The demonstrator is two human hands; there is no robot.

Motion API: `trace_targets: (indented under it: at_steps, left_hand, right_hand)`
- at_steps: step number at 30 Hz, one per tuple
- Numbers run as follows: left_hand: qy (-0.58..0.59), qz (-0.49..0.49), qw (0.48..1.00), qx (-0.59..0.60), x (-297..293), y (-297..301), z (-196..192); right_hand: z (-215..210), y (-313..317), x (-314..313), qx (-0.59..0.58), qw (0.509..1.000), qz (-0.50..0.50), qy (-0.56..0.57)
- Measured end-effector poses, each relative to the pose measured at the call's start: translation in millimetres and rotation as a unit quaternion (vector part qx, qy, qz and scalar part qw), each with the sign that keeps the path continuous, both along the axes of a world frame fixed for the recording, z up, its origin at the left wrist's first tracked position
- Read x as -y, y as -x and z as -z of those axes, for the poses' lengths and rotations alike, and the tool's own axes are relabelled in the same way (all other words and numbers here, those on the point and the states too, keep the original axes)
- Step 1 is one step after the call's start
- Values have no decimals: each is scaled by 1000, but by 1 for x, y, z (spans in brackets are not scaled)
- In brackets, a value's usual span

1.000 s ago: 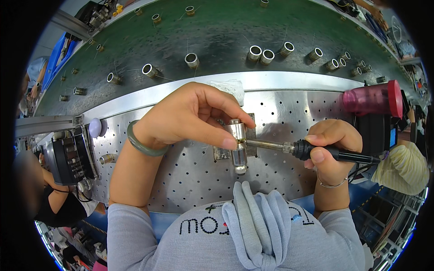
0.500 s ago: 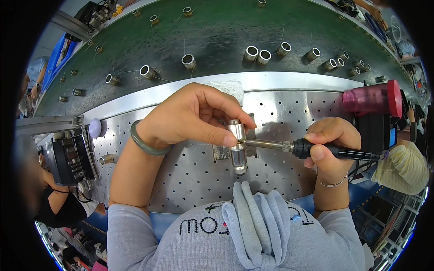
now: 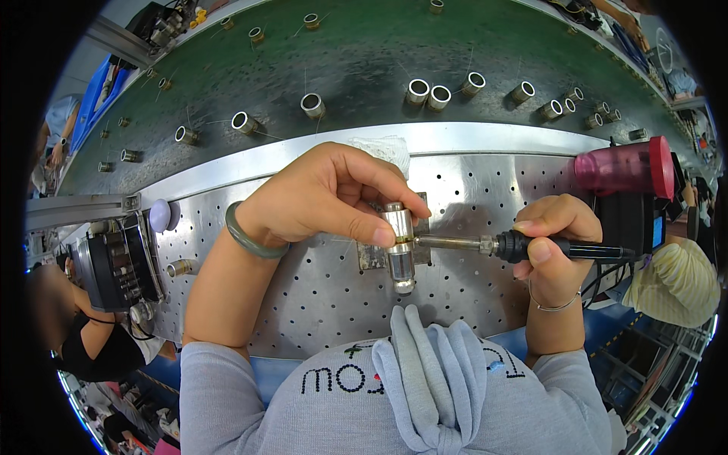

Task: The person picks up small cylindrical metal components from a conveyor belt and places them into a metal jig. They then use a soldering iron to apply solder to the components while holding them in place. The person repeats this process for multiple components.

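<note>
My left hand (image 3: 322, 193) grips the upper part of a silver metal cylinder (image 3: 397, 221) between thumb and fingers. This cylinder stands upright in line with a shiny metal holder (image 3: 402, 267), over a small metal block (image 3: 370, 256). A yellowish ring shows at the joint between cylinder and holder. In my right hand (image 3: 560, 239) is a soldering iron (image 3: 523, 246) with a black handle, held level like a pen. Its tip points left and meets, or nearly meets, the joint; exact contact is too small to tell.
A perforated metal worktop (image 3: 303, 311) lies beneath. Beyond its raised edge runs a green conveyor belt (image 3: 364, 61) with several metal sleeves trailing thin wires. A pink cup (image 3: 618, 167) lies at the right beside a black box. One loose sleeve (image 3: 180, 267) and a black device (image 3: 114, 265) are at the left.
The soldering iron's tip has shifted very slightly right at the joint. Sleeves on the belt have drifted a little to the left. My left hand keeps its grip.
</note>
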State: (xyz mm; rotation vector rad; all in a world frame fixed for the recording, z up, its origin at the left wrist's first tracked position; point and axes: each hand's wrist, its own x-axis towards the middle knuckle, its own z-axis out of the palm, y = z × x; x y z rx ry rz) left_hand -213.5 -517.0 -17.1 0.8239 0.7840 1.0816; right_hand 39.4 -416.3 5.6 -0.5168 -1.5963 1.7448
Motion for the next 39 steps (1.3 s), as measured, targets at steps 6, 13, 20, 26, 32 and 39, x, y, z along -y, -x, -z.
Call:
trace_targets:
  at_steps: [6, 13, 20, 26, 32, 39]
  left_hand:
    - [0, 0, 1000, -8, 0, 0, 1]
    - [0, -3, 1000, -13, 0, -1, 0]
    - [-8, -2, 1000, -5, -1, 1, 4]
    - [-46, 18, 998, 44, -2, 2, 13]
    - [-52, 23, 998, 24, -1, 4, 16]
    - [18, -170, 985, -19, 6, 29, -14]
  right_hand:
    - [1, 1, -1, -4, 1000, -9, -2]
    - [3, -1, -4, -7, 998, -22, -66]
    - [5, -1, -5, -34, 999, -1, -26]
    - [8, 2, -7, -61, 998, 6, 16]
    - [11, 3, -9, -40, 999, 22, 13]
    - [20, -2, -16, -93, 993, 61, 49]
